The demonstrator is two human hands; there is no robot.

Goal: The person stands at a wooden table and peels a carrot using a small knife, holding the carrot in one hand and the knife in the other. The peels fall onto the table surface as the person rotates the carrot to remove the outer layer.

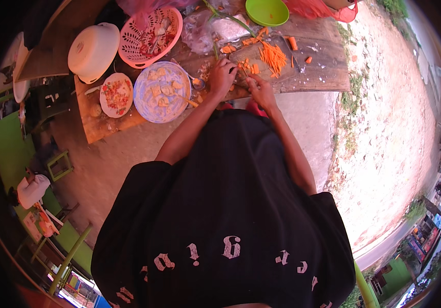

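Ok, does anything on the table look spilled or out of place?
Yes: pale scraps are scattered over bare wood at the right end of the table. A small carrot piece lies there too, which looks stray because it sits apart from the heaped carrot strips.

The hands (222, 78) are close together beside shredded carrot (273, 58) at a wooden table (328, 66).

Arms (192, 128) reach forward; left hand (223, 77) and right hand (262, 93) curl near each other.
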